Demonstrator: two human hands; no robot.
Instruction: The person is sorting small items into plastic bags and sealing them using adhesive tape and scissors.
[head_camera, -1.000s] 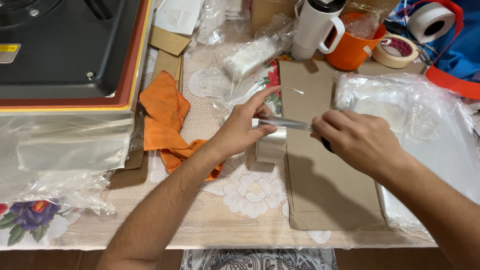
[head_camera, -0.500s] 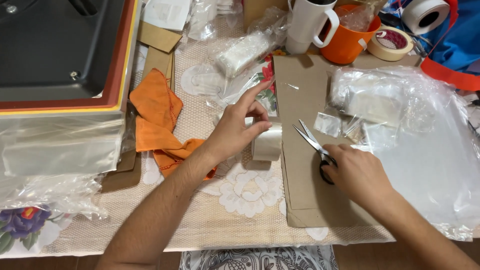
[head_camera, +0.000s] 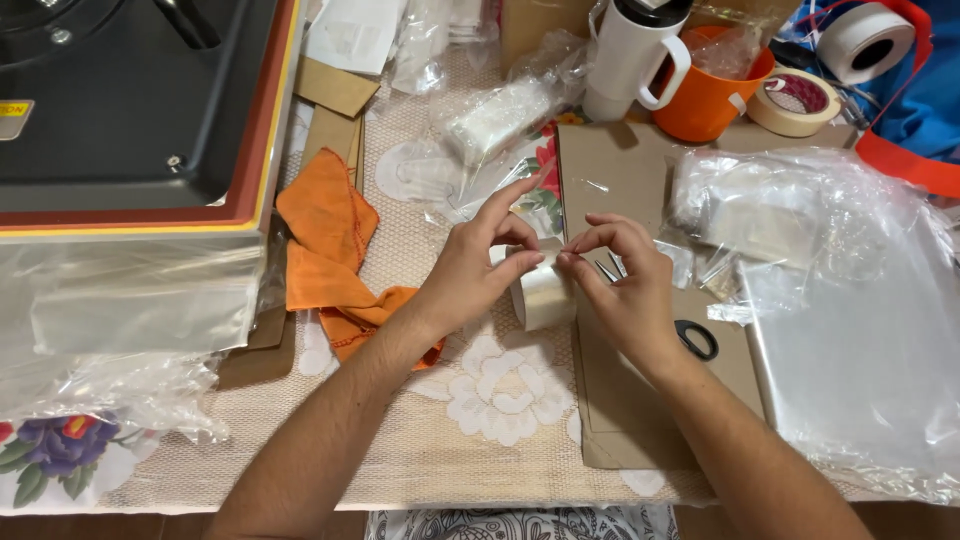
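At centre, a roll of clear tape (head_camera: 545, 297) stands on edge on the counter (head_camera: 440, 440), at the left border of a flat brown cardboard sheet (head_camera: 620, 400). The left hand (head_camera: 470, 275) approaches from 8 o'clock and the right hand (head_camera: 625, 285) from 4 o'clock; both meet over the top of the roll. The left thumb and middle finger are pinched together at the roll's upper edge while the index finger is raised toward 1 o'clock; the right thumb and index finger are pinched together just beside them, the fingers of the two hands almost touching. This paired pinch suggests that the loose end of the tape is being picked at or held taut, though the film itself is too transparent to make out. A pair of scissors (head_camera: 660, 310) lies on the cardboard just at 3 o'clock of the roll, partly under the right hand, black handle loop toward 4 o'clock, kept within reach for cutting. At 9 o'clock lies a crumpled orange cloth (head_camera: 325, 250); farther toward 10 o'clock sits a black machine with a red and yellow border (head_camera: 130, 110), with clear plastic bags (head_camera: 130, 320) below it. At 3 o'clock, a heap of clear plastic sleeves (head_camera: 840, 300) covers the counter's right part. At 1 o'clock stand a white mug (head_camera: 630, 55) and an orange cup (head_camera: 705, 95), with two rolls of masking tape (head_camera: 795, 100) beyond.
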